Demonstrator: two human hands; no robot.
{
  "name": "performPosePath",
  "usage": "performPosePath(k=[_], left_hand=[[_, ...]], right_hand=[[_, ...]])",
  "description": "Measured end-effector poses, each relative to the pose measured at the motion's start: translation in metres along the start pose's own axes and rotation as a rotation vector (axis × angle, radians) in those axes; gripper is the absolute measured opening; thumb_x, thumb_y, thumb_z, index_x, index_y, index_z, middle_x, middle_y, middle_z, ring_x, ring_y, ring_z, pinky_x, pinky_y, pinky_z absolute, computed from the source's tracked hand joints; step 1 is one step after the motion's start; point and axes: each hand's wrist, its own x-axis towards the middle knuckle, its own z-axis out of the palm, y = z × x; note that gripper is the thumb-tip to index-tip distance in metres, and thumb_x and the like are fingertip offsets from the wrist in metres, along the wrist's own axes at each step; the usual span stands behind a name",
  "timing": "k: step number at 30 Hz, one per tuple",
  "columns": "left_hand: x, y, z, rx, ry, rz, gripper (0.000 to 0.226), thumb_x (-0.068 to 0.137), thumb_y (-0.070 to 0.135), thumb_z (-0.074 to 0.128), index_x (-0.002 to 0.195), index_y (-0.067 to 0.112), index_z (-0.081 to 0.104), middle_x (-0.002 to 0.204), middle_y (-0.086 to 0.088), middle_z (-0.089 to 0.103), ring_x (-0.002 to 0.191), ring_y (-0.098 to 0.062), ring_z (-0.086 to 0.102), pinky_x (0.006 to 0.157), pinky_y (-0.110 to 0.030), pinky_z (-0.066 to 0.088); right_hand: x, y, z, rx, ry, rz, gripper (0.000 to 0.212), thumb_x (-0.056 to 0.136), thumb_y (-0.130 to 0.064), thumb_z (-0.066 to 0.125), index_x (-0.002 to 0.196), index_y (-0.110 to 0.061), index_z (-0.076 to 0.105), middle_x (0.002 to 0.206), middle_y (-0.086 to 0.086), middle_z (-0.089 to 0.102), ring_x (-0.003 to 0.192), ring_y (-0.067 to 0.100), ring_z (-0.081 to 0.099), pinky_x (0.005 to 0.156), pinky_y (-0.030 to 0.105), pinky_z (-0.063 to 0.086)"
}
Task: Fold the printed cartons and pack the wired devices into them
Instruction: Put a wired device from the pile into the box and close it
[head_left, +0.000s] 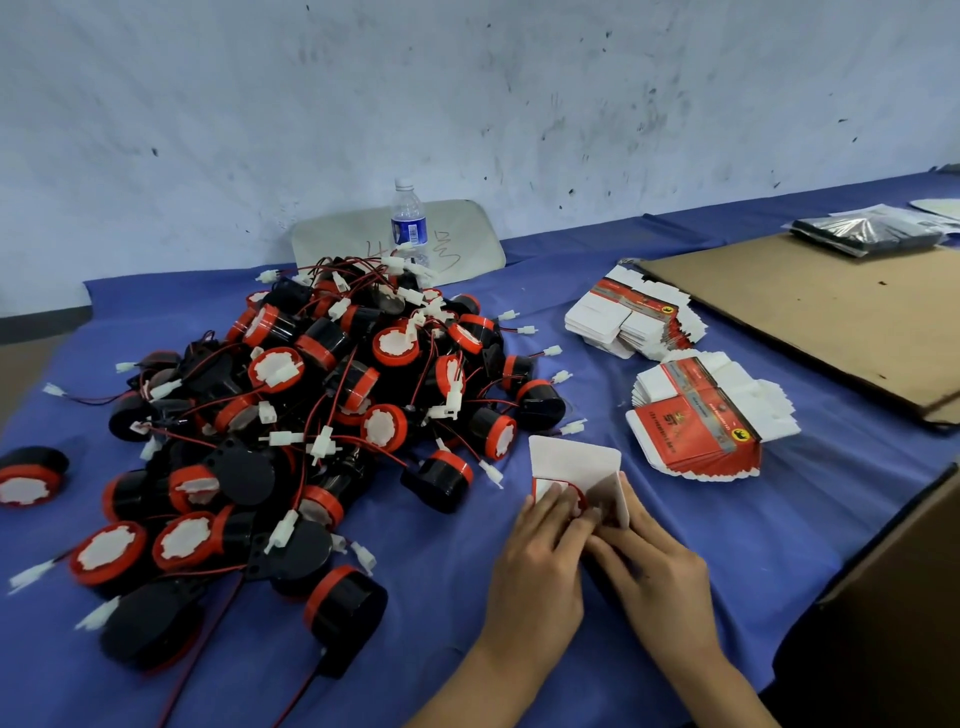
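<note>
A big heap of black and red round wired devices (311, 415) with red-black leads and white plugs covers the left of the blue table. In front of me stands a partly folded carton (574, 462), white inside, flaps up. My left hand (540, 561) pushes a red-rimmed device (576, 501) into its open end with the fingertips. My right hand (654, 566) grips the carton's right side and flap. Two fanned stacks of flat printed cartons, red and white, lie to the right: a near stack (696, 426) and a far stack (631, 317).
A water bottle (410, 223) stands behind the heap against a pale board (467, 234). A brown cardboard sheet (831, 322) lies at the right with a dark plastic-wrapped bundle (867, 234) on it. A cardboard box edge (893, 582) rises at the near right. One lone device (31, 475) sits far left.
</note>
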Motion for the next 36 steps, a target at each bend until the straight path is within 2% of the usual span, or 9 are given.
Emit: performPosePath(k=[3,6,11,14,19,23,27,32,36], left_hand=[[0.001,0.003,0.002,-0.012,0.000,-0.025,0.048,0.064,-0.007,0.077,0.109,0.009,0.073,0.119,-0.010,0.068,0.116,-0.026,0.062,0.096,-0.047,0.048],[0.001,0.002,0.004,-0.054,0.009,-0.034,0.039,0.069,-0.004,0.077,0.106,0.007,0.073,0.118,-0.011,0.069,0.116,-0.027,0.062,0.098,-0.048,0.047],[-0.001,0.001,0.007,-0.062,0.035,-0.034,0.025,0.087,0.014,0.062,0.110,0.009,0.072,0.121,-0.008,0.068,0.119,-0.023,0.060,0.102,-0.046,0.045],[0.002,0.004,0.003,-0.110,0.046,-0.091,0.033,0.094,0.026,0.046,0.107,0.013,0.073,0.117,-0.003,0.069,0.116,-0.019,0.062,0.100,-0.040,0.049],[0.009,0.007,0.003,-0.343,0.004,-0.329,0.026,0.094,0.026,0.052,0.094,0.009,0.072,0.108,0.001,0.066,0.104,-0.015,0.058,0.091,-0.035,0.049],[0.022,0.011,0.001,-0.363,-0.009,-0.396,0.018,0.093,0.023,0.061,0.087,0.010,0.071,0.099,0.004,0.064,0.094,-0.016,0.056,0.085,-0.038,0.049],[0.035,0.008,-0.002,-0.410,-0.083,-0.500,0.009,0.090,0.019,0.066,0.088,0.013,0.073,0.099,0.005,0.060,0.097,-0.018,0.057,0.089,-0.038,0.046],[0.045,0.004,-0.006,-0.316,-0.209,-0.493,0.015,0.087,0.022,0.068,0.101,0.025,0.067,0.111,0.009,0.054,0.109,-0.013,0.050,0.096,-0.032,0.040],[0.057,0.003,-0.003,-0.321,-0.318,-0.521,0.029,0.083,0.010,0.066,0.110,0.019,0.059,0.119,0.004,0.050,0.115,-0.016,0.044,0.096,-0.029,0.039]], right_hand=[[-0.008,0.003,-0.002,0.077,0.094,0.008,0.014,0.078,-0.018,0.070,0.090,-0.017,0.078,0.116,-0.001,0.068,0.101,0.000,0.061,0.078,0.009,0.048],[-0.013,0.000,-0.002,0.202,0.132,0.243,0.038,0.077,-0.010,0.079,0.101,-0.036,0.066,0.101,-0.028,0.066,0.095,-0.003,0.062,0.079,0.001,0.041],[-0.010,0.007,0.003,0.194,0.170,0.181,0.022,0.071,0.006,0.078,0.083,-0.012,0.073,0.095,-0.012,0.065,0.088,0.003,0.062,0.078,0.007,0.046],[-0.010,0.009,0.004,0.194,0.159,0.162,0.017,0.072,0.004,0.077,0.081,-0.010,0.076,0.101,-0.001,0.062,0.087,0.002,0.058,0.077,0.007,0.044],[-0.001,0.008,0.001,0.105,0.100,0.087,0.017,0.070,0.003,0.081,0.078,-0.011,0.075,0.121,0.007,0.059,0.093,0.018,0.056,0.077,0.020,0.049],[0.007,-0.001,-0.001,-0.096,0.019,0.070,0.015,0.068,0.000,0.083,0.072,-0.010,0.072,0.128,0.004,0.060,0.096,0.028,0.061,0.051,0.041,0.054],[0.007,0.001,-0.001,-0.005,0.004,0.034,0.016,0.074,0.006,0.076,0.081,-0.007,0.074,0.131,0.007,0.059,0.098,0.020,0.065,0.070,0.033,0.057],[-0.004,-0.003,-0.004,0.310,0.083,0.308,0.061,0.081,0.001,0.070,0.102,-0.053,0.052,0.103,-0.019,0.067,0.091,-0.005,0.065,0.075,0.010,0.048],[0.003,0.003,-0.003,0.235,0.053,0.253,0.038,0.078,0.005,0.074,0.097,-0.028,0.069,0.094,-0.008,0.065,0.081,0.005,0.064,0.072,0.028,0.052]])
